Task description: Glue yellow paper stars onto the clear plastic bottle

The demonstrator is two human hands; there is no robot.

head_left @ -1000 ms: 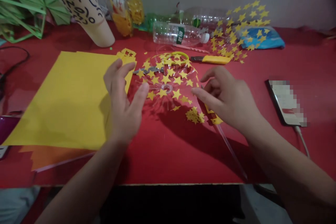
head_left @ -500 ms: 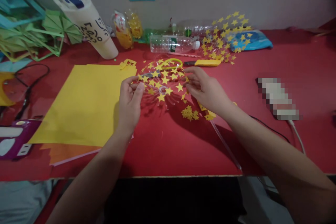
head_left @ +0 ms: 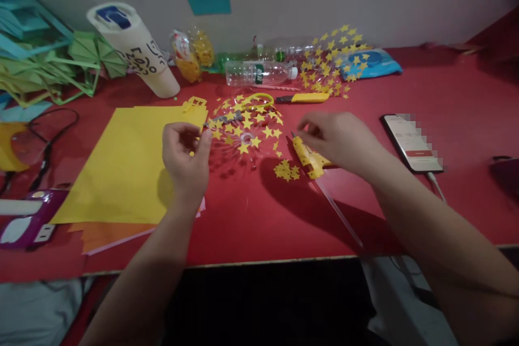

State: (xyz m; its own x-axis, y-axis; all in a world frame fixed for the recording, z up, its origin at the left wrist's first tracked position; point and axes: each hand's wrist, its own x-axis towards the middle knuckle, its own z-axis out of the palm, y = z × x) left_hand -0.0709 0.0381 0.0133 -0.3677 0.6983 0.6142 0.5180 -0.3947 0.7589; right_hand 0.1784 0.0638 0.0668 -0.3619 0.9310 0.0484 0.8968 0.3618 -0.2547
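Yellow-starred clear plastic dome (head_left: 246, 139) sits between left hand (head_left: 185, 157), loosely open, and right hand (head_left: 340, 135), grip unclear; best steadied lightly.

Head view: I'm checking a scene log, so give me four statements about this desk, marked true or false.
1. The yellow glue gun lies near the right hand. True.
2. The phone lies on the yellow paper. False: it lies on the red tabletop, right of the glue gun.
3. The white tumbler is left of the clear capped bottle. True.
4. The left hand grips the utility knife. False: the utility knife lies on the tabletop, beyond the right hand.
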